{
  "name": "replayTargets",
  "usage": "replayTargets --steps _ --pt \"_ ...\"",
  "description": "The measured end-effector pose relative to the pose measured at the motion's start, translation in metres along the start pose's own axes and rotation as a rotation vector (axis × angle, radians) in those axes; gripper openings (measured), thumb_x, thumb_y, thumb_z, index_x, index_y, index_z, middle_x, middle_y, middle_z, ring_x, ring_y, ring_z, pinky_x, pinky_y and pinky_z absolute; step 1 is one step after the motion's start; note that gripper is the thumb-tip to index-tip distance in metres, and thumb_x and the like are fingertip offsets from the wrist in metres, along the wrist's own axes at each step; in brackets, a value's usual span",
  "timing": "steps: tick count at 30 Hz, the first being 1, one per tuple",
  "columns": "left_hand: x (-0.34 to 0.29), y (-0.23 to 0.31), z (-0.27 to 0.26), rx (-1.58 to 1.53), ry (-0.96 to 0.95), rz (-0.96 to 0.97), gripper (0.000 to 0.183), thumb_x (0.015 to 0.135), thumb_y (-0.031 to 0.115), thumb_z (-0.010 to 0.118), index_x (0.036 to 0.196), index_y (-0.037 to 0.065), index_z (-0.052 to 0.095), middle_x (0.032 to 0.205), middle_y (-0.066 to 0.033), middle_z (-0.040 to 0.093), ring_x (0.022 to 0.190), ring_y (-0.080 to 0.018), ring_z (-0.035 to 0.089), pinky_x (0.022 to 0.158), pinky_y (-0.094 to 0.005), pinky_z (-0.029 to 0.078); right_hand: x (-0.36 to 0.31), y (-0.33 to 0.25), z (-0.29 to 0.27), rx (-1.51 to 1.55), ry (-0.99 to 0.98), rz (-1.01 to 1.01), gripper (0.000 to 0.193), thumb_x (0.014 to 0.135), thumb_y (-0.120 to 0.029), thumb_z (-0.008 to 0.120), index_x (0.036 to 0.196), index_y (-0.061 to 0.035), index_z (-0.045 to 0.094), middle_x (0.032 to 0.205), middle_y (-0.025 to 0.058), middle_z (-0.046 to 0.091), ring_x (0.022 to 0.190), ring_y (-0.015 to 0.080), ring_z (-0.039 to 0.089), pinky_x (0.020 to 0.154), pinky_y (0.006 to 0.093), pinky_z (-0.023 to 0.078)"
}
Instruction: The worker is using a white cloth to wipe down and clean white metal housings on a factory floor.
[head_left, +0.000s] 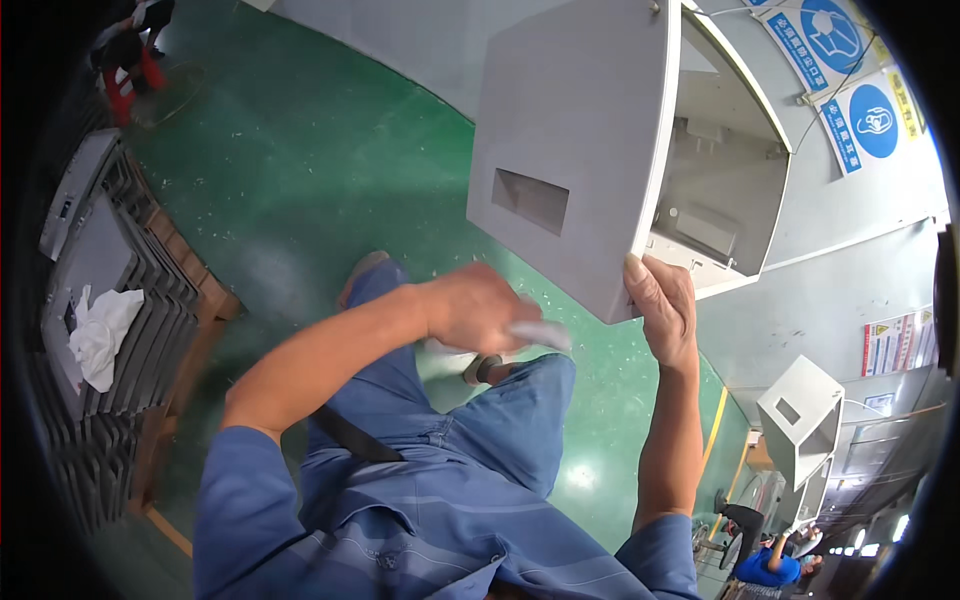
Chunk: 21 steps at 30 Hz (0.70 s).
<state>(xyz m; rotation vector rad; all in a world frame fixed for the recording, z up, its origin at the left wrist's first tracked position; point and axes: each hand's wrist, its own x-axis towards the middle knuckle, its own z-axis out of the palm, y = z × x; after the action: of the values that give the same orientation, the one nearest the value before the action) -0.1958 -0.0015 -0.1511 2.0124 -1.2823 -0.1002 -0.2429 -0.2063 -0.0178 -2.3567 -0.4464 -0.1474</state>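
Head view: smooth grey box (575, 120) upper right, right hand (666, 305) pinching its lower corner.
I see the left hand (478, 308), blurred, wrapped around a soft pale cloth (541, 335); the box's straight-edged side gapes, and green floor (300, 170) gives room leftward.

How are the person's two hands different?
The left hand looks blurry; the right hand looks clearer.
The left hand holds a pale thing, too blurred to name; the right hand grips the lower corner of the big grey box.
The left hand is apart from the box; the right hand touches it.
Both hands are bare.
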Motion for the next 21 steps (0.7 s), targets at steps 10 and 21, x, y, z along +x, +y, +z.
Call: replayTargets --steps 10,21 --pt "0.045 0.000 -0.102 -0.561 1.276 -0.112 0.033 0.085 0.033 0.056 0.095 0.002 0.062 0.080 -0.0141 0.066 0.074 -0.0276 0.063 0.071 -0.0356 0.048 -0.011 0.009 0.009 -0.031 0.084 0.018 0.047 0.096 -0.034 0.052 0.067 0.0026 0.048 0.055 0.0053 0.037 0.053 0.0131 0.035 0.049 0.0323 0.031" --pt "0.036 0.003 0.016 -0.156 0.599 0.291 0.028 0.076 0.024 0.068 0.093 0.003 0.065 0.080 -0.0139 0.066 0.064 -0.0281 0.063 0.057 -0.0346 0.049 -0.014 0.018 0.002 -0.016 0.177 0.109 0.068 0.098 -0.049 0.032 0.062 0.0021 0.060 0.057 0.0151 0.057 0.058 0.0321 0.056 0.061 0.0393 0.045"
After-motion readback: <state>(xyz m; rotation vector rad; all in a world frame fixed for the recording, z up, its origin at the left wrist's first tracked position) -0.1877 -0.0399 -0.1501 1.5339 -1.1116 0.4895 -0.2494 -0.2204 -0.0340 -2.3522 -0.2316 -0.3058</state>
